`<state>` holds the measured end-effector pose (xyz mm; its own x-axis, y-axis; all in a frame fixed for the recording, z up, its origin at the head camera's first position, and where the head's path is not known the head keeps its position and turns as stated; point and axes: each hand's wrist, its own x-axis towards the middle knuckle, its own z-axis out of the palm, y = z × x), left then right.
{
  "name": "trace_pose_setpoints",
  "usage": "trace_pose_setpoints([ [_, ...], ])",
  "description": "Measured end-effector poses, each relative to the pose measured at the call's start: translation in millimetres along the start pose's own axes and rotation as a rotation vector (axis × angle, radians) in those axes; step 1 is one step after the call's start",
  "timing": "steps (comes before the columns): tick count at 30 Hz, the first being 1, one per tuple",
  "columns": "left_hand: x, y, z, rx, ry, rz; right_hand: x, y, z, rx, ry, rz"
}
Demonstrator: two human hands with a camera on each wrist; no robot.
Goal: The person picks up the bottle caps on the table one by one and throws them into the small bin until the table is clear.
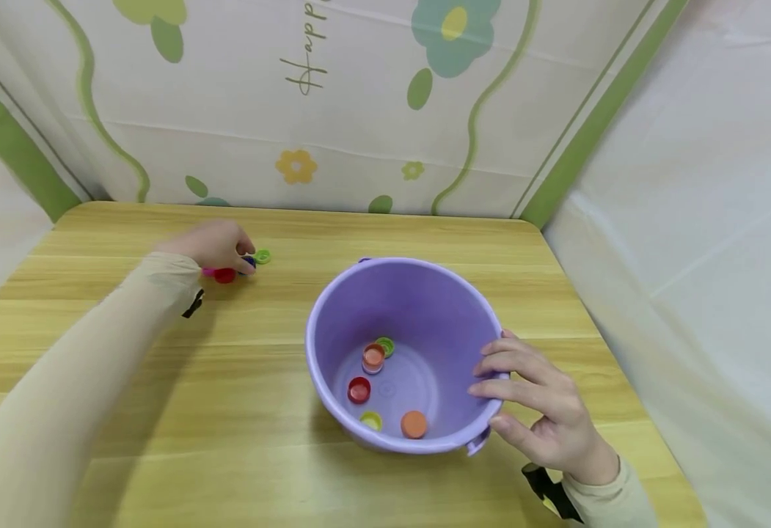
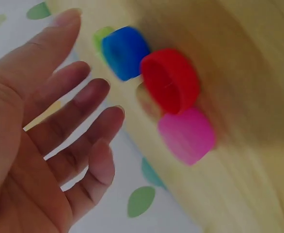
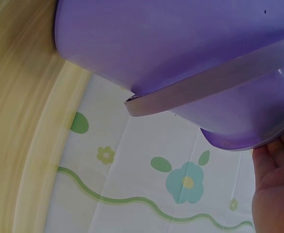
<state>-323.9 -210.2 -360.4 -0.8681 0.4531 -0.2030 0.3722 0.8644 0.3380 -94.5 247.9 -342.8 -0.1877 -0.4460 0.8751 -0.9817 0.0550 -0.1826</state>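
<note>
Over at the far left of the table, my left hand reaches down among a group of bottle caps. The blue cap stands beside a red cap, its hollow side showing, with a pink cap against it and a green cap behind the blue one. My left fingers are spread and loosely bent, with nothing between them. At the right, my right hand grips the rim of a purple bucket, fingers over the inside and thumb outside.
Inside the bucket lie several caps, among them an orange cap, a red bottle cap and a yellow cap. A bucket handle runs along its outside. A printed cloth hangs behind the wooden table.
</note>
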Motion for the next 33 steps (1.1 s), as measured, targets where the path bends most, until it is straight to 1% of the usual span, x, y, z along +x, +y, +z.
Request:
trace_pose_setpoints([
  [2, 2.0, -3.7, 3.9, 0.011, 0.004, 0.008, 0, 0, 0, 0.0, 0.002, 0.0],
  [6, 3.0, -12.8, 10.2, 0.045, 0.027, 0.064, 0, 1, 1, 0.002, 0.004, -0.001],
  [9, 2.0, -18.2, 12.6, 0.035, 0.044, 0.077, 0, 2, 2, 0.005, 0.003, -0.001],
  [12, 1.0, -21.8, 12.7, 0.009, 0.068, 0.051, 0, 2, 2, 0.009, 0.007, -0.005],
  [15, 0.8, -23.9, 11.3, 0.016, 0.088, 0.021, 0, 2, 2, 0.008, 0.014, -0.015],
  [18, 0.8, -26.7, 10.7, 0.035, 0.082, 0.002, 0, 2, 3, 0.005, 0.018, -0.022],
  [22, 0.5, -29.1, 11.8, 0.026, 0.06, 0.002, -1, 3, 3, 0.01, 0.019, -0.022],
  [24, 0.9, -29.5, 12.6, 0.023, 0.062, 0.007, -1, 3, 3, 0.016, 0.018, -0.02],
  [31, 10.3, -22.8, 20.4, 0.011, 0.081, -0.015, -2, 4, 2, 0.016, 0.029, -0.02],
  [33, 9.1, -20.2, 20.9, 0.01, 0.088, -0.024, -2, 3, 2, 0.019, 0.032, -0.021],
])
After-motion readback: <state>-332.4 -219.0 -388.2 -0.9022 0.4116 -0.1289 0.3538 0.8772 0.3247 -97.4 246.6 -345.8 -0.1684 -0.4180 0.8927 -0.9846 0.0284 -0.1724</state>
